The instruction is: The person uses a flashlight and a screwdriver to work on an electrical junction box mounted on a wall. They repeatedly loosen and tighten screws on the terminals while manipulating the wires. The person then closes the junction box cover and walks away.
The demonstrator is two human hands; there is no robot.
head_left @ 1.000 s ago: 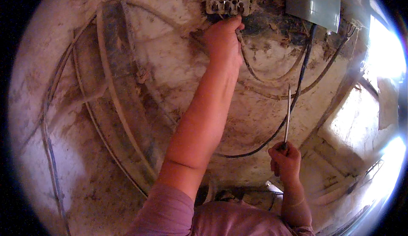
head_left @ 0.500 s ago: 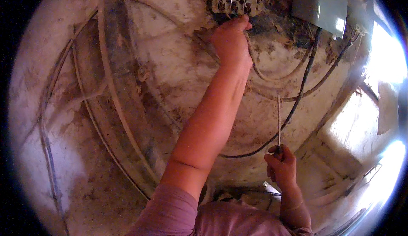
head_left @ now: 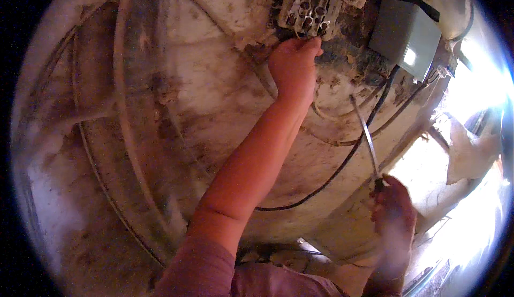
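The wall [head_left: 209,85] is rough and blotched, cream under brown grime. A pale strip [head_left: 119,83] runs down it from between 10 and 11 o'clock to about 8. Hard white daylight pours in from a bright opening [head_left: 484,85] between 2 and 3 o'clock, and a ragged brown sheet [head_left: 466,158] stands out against the glare at 3. The far side of the room is dim.

On the wall at 1 o'clock sits a dirty terminal block [head_left: 310,10], its upper part tilted toward 11. The left hand [head_left: 294,64] reaches up to its lower edge, fingers bunched close under it; their tips are partly hidden, so I cannot tell whether they grasp anything.

A grey box [head_left: 404,37] is fixed at 2 o'clock. From it a black cable [head_left: 276,209] sags to 6.

At 4 o'clock, slightly blurred, the right hand [head_left: 395,206] has its fingers curled around the dark handle of a screwdriver [head_left: 368,136], whose shaft points between 11 and 12, apart from the block.
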